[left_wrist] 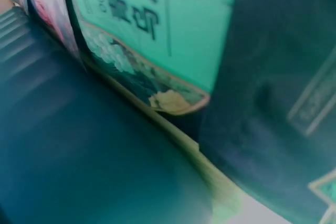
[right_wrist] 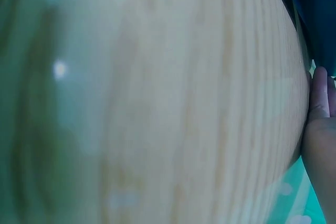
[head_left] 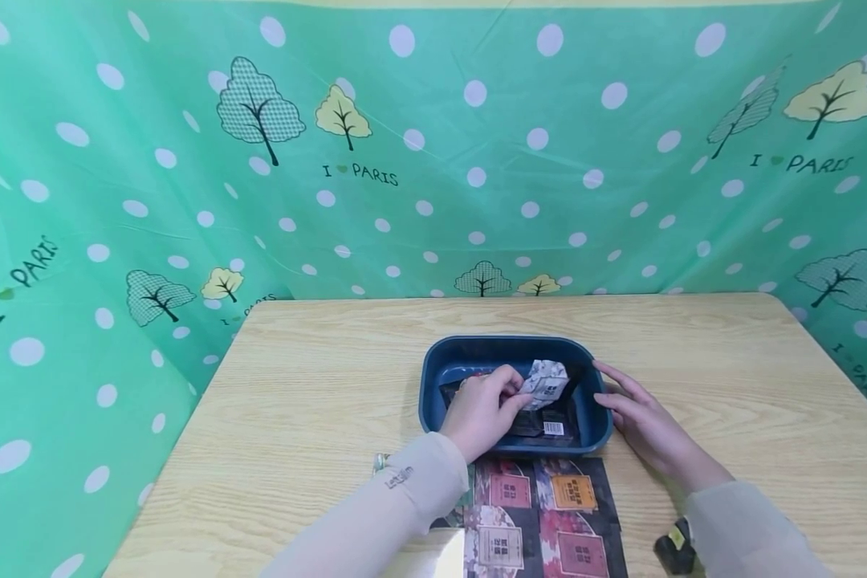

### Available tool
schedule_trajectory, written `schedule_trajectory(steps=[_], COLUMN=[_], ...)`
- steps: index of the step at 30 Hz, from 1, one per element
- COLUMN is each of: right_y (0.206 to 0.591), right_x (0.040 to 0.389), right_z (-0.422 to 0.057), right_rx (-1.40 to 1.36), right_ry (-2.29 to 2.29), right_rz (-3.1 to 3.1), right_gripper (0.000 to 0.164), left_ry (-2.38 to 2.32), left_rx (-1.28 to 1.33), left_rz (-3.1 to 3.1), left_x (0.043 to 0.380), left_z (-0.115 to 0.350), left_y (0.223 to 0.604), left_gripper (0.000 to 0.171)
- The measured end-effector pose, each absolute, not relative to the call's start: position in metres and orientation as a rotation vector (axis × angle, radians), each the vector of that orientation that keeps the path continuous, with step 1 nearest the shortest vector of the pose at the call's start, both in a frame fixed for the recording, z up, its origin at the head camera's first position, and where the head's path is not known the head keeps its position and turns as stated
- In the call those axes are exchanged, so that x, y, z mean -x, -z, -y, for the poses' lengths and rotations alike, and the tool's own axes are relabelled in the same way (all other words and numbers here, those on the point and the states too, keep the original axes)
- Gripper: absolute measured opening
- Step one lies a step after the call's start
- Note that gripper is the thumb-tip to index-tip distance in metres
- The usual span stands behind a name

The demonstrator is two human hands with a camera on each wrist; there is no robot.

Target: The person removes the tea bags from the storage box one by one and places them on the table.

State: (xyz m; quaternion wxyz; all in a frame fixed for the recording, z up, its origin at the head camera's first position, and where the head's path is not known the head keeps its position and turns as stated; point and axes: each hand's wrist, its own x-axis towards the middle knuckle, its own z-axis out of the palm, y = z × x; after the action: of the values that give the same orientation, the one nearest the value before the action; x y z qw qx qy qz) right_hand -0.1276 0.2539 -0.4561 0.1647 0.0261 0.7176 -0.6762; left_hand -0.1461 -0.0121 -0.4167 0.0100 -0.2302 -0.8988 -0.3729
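A dark blue plastic bin [head_left: 433,393] stands on the wooden table. My left hand [head_left: 484,409] reaches over its front rim and pinches a pale floral tea sachet [head_left: 547,384] between thumb and fingers. Beneath that sachet, several black packets [head_left: 549,429] lie in the bin, one with a barcode. My right hand [head_left: 643,421] touches the bin's right side with fairly straight fingers. In the right wrist view only part of the right hand [right_wrist: 319,98] shows, beside the blue wall. The left hand is out of sight in the left wrist view.
Tea packets with pink [head_left: 510,490] and orange labels [head_left: 574,491] lie in rows before the bin. A green oolong packet [left_wrist: 157,30] fills much of the left wrist view. By the right sleeve sits a small black object with a yellow patch [head_left: 675,547]. A green polka-dot curtain [head_left: 441,201] hangs behind.
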Motion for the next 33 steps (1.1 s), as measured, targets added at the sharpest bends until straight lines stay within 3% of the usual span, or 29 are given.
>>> schedule_trajectory(steps=[5, 12, 20, 33], right_y=[0.456, 0.458, 0.458, 0.458], right_x=[0.128, 0.130, 0.130, 0.127], right_z=[-0.254, -0.256, -0.255, -0.255], right_rx=[-0.095, -0.093, -0.106, -0.054], right_ry=[1.899, 1.911, 1.948, 1.952], right_rz=[-2.064, -2.045, -2.012, -2.035], right_gripper=[0.063, 0.063, 0.064, 0.062], left_ry=[1.292, 1.444, 1.600, 1.729], left_rx=[0.680, 0.637, 0.621, 0.607], left_rz=[2.820, 2.814, 2.759, 2.818], left_x=[0.141, 0.133, 0.121, 0.100], left_z=[0.013, 0.017, 0.027, 0.052], left_y=[0.406, 0.388, 0.379, 0.375], left_gripper=[0.013, 0.033, 0.010, 0.013])
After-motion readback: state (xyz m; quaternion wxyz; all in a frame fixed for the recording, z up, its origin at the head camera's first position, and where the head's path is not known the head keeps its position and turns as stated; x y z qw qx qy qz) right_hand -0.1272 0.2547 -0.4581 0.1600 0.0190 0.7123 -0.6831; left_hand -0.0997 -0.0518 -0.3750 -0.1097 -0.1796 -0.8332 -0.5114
